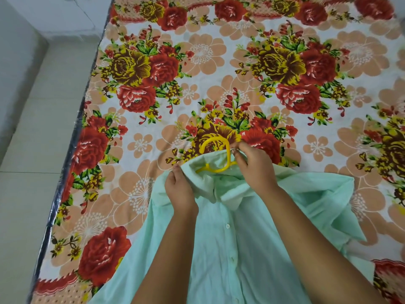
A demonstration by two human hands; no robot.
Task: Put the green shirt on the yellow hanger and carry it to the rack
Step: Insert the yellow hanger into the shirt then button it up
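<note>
Collar of the green shirt (230,249) lay around the yellow hanger (215,142) on a floral bed (219,69). Left hand (179,189) pinched collar left of the hanger; right hand (252,163) gripped collar on the hanger's right. Next, likely: seat the shoulders, then lift.

A fabric bedsheet printed with red and yellow roses (219,62) spreads under the left hand (180,189) and right hand (254,165) and beyond. Further left of the left hand run a dark plastic-wrapped mattress edge (63,183) and pale floor tiles (28,161).
</note>
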